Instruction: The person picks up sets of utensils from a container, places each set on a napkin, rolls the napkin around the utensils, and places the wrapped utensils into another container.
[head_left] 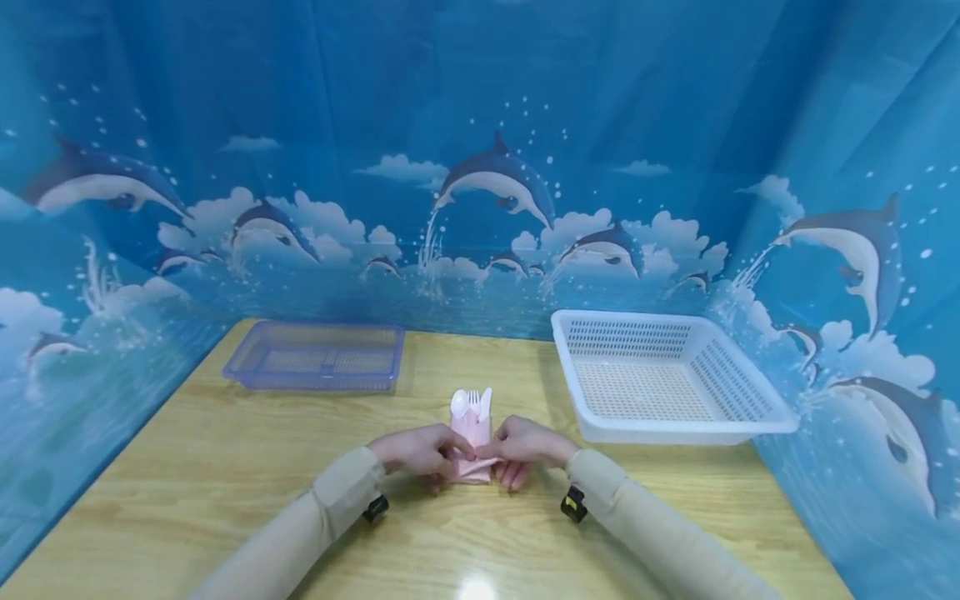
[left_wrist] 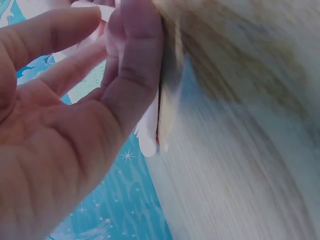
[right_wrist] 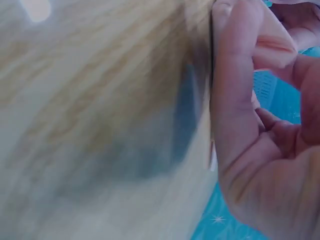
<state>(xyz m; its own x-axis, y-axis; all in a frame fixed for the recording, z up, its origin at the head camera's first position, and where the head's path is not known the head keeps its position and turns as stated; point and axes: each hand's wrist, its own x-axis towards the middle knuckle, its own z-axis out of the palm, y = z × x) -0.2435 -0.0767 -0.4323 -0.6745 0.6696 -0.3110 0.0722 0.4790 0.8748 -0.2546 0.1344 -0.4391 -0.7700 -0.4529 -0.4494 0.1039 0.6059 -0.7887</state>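
A pink napkin (head_left: 471, 429) lies on the table in front of me, with a white spoon (head_left: 459, 403), a white fork (head_left: 474, 402) and a white knife (head_left: 486, 402) on it, their heads sticking out at the far end. My left hand (head_left: 420, 450) pinches the napkin's near left part. From the other side my right hand (head_left: 528, 442) holds a raised fold of it between thumb and fingers; the right wrist view shows that pink fold (right_wrist: 272, 45) close up. The cutlery handles are hidden by napkin and fingers.
A purple mesh basket (head_left: 315, 385) stands at the back left of the wooden table (head_left: 187, 483). At the back right is a larger white plastic basket (head_left: 675, 435). Blue dolphin-print curtains (head_left: 480, 83) border the table at the back and sides.
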